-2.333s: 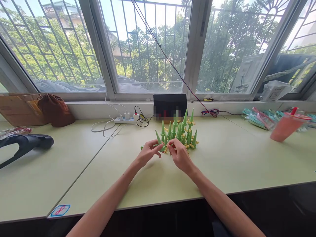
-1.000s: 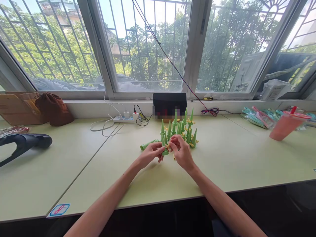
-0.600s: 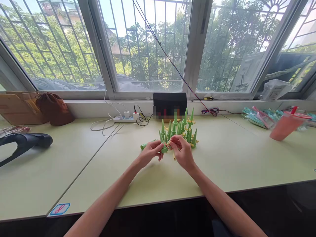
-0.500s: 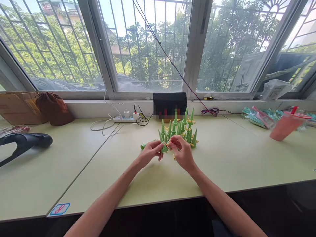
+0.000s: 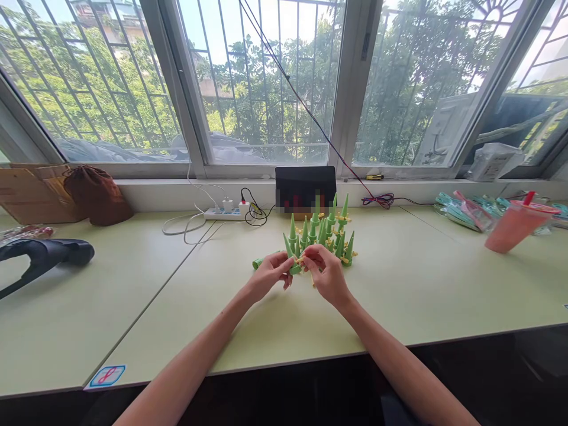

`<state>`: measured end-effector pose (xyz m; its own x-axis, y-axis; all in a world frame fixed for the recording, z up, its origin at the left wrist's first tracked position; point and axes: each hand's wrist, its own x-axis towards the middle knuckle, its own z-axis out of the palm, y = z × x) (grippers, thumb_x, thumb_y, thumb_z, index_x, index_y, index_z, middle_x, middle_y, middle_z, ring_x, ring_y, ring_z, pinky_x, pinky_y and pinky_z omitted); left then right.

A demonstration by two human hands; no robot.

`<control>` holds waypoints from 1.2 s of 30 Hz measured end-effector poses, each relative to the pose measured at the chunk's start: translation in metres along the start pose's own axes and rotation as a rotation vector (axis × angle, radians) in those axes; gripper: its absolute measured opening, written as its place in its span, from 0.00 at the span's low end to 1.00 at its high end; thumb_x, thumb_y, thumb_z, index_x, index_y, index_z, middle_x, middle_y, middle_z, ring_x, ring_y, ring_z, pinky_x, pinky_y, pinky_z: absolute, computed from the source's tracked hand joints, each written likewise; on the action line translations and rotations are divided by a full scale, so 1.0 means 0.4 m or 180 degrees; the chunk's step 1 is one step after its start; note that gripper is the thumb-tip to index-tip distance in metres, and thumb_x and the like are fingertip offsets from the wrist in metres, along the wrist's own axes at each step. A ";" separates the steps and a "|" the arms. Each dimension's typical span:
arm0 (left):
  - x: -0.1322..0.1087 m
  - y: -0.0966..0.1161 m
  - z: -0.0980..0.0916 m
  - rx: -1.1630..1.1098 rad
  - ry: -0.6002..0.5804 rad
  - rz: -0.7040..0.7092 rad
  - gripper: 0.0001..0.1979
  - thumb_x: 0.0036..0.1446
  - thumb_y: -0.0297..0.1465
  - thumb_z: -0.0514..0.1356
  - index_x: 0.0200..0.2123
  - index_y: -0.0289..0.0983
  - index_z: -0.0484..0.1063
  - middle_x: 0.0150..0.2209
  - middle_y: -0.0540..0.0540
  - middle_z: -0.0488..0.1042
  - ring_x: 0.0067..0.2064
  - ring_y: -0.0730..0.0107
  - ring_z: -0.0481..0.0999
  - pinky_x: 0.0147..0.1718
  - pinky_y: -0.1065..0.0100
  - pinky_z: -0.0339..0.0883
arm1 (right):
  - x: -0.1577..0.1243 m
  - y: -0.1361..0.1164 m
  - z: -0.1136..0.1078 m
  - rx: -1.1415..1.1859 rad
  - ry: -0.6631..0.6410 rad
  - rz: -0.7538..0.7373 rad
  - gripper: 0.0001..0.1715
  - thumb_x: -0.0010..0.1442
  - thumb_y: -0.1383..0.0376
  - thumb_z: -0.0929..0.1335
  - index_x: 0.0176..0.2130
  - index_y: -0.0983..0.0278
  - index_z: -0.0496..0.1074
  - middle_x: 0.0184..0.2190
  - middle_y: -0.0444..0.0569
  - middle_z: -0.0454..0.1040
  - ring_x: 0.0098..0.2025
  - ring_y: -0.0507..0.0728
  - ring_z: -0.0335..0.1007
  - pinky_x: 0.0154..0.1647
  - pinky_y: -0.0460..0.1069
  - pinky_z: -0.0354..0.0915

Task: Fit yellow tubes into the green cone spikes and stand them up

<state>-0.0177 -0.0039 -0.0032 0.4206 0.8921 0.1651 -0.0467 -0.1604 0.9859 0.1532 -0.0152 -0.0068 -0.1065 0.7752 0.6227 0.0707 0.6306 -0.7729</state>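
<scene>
My left hand (image 5: 269, 276) is closed on a green cone-shaped piece (image 5: 288, 248) with a round base, held tilted just above the table. Pinched between the thumb and fingers of my right hand (image 5: 329, 274) is a small yellow piece (image 5: 299, 260), which meets the side of the green cone. Right behind my hands stand several more green cones (image 5: 331, 223) with small yellow pieces around them. A green tube-like piece (image 5: 257, 263) lies beside my left hand. Another yellow piece (image 5: 313, 283) shows under my right hand, partly hidden.
A black tablet (image 5: 306, 186) leans at the back, near a white power strip (image 5: 228, 214) with cables. Far right are a pink cup (image 5: 517, 228) and plastic-wrapped items (image 5: 461, 210). On the left sit a brown drawstring bag (image 5: 98, 195), a cardboard box (image 5: 38, 195) and a black curved object (image 5: 53, 257).
The green cone in my left hand has tipped slightly to the left. My right hand has shifted very little, with the yellow piece still at the cone's side.
</scene>
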 end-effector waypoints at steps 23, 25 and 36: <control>-0.008 0.004 -0.008 0.0495 -0.0019 0.0107 0.18 0.58 0.45 0.58 0.37 0.34 0.70 0.31 0.48 0.69 0.21 0.79 0.66 0.20 0.73 0.60 | -0.001 0.022 -0.006 -0.0543 -0.0168 0.0139 0.09 0.63 0.62 0.63 0.32 0.62 0.67 0.26 0.45 0.68 0.25 0.52 0.65 0.26 0.46 0.63; -0.009 0.006 -0.007 0.0531 -0.0004 0.0112 0.19 0.57 0.46 0.58 0.37 0.34 0.70 0.30 0.49 0.68 0.21 0.79 0.66 0.19 0.73 0.60 | -0.002 0.023 -0.007 -0.0587 -0.0198 0.0158 0.09 0.63 0.62 0.63 0.31 0.62 0.67 0.24 0.44 0.68 0.24 0.52 0.64 0.24 0.46 0.62; -0.007 0.007 -0.010 0.0456 -0.0011 0.0048 0.18 0.58 0.44 0.58 0.34 0.33 0.70 0.30 0.49 0.68 0.20 0.81 0.64 0.19 0.72 0.57 | -0.002 0.025 -0.006 -0.0777 -0.0266 0.0122 0.14 0.64 0.61 0.62 0.29 0.62 0.68 0.21 0.43 0.66 0.20 0.50 0.60 0.22 0.45 0.58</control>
<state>-0.0226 -0.0052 -0.0009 0.4239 0.8877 0.1796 0.0767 -0.2327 0.9695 0.1565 -0.0095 -0.0146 -0.1799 0.7992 0.5735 0.3126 0.5993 -0.7370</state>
